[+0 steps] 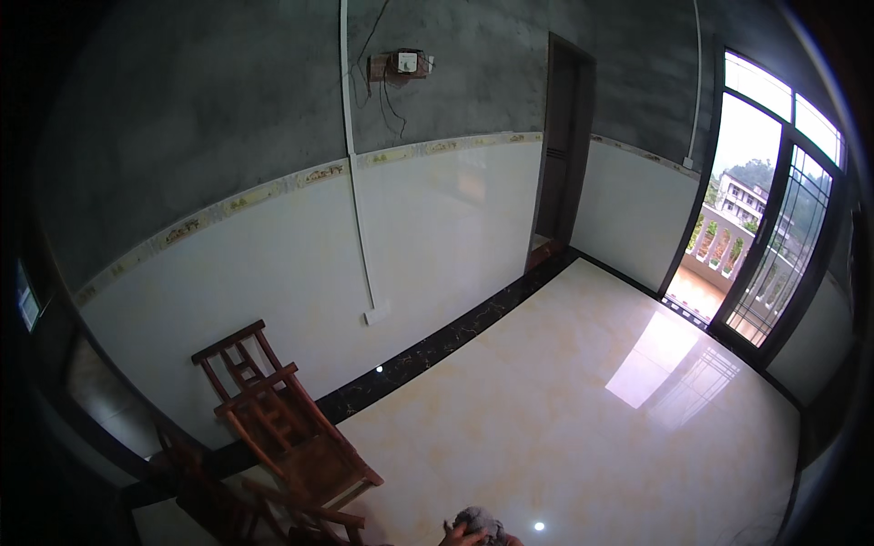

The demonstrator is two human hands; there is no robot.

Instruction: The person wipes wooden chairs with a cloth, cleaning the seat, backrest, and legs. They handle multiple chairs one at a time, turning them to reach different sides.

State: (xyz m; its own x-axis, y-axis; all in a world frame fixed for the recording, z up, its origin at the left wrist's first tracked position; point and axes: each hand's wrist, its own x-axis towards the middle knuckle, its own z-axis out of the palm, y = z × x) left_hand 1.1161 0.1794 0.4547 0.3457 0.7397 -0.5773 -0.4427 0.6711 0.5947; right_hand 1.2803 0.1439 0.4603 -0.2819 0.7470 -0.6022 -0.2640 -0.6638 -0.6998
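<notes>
At the bottom edge of the head view, my left hand (461,535) grips a bunched grey cloth (479,520), its fingers spread over the cloth's left side. Only a small part of my right hand (513,540) shows, low at the right side of the same cloth; its fingers are cut off by the picture's edge, so its hold cannot be made out. Beneath the hands lies the glossy cream tiled floor (532,423).
Several wooden chairs (321,471) stand at the lower left beside the white tiled wall (273,273). A dark doorway (563,143) is in the far corner. At the right, a glazed sliding door (778,246) gives onto a balcony with a balustrade (717,239).
</notes>
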